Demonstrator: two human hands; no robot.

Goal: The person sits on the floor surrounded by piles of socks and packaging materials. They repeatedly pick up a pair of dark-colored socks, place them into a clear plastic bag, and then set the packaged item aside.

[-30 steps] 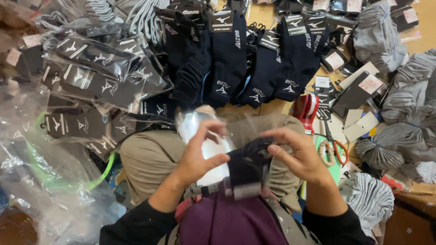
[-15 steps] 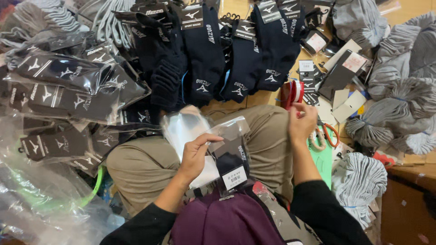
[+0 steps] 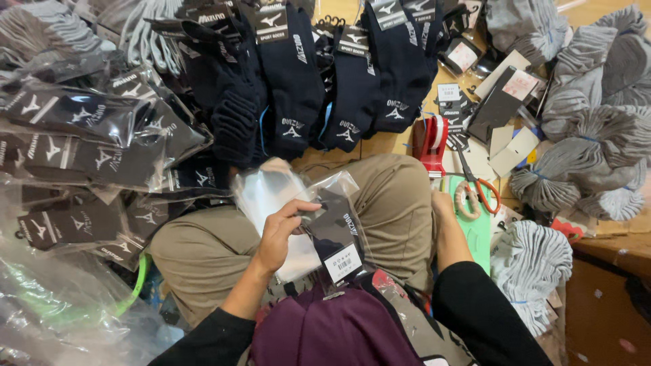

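My left hand (image 3: 281,230) pinches a dark navy pair of socks in a clear plastic bag (image 3: 337,227) over my lap. Under it lies a stack of empty clear bags (image 3: 268,193) on my left knee. My right hand (image 3: 442,202) has reached to the right, beside my right knee, and rests low near the orange-handled scissors (image 3: 478,193) and a red tape dispenser (image 3: 432,142). Most of its fingers are hidden behind my leg, so I cannot see whether it holds anything.
Bagged dark socks (image 3: 88,142) are piled at the left. Loose navy socks with card labels (image 3: 319,74) lie ahead. Bundles of grey socks (image 3: 590,135) fill the right, with another bundle (image 3: 536,261) by my right arm. Clear plastic (image 3: 61,312) lies at lower left.
My right hand let go of the bagged socks and moved right, down beside my knee near the scissors. My left hand kept hold of the bag over my lap.
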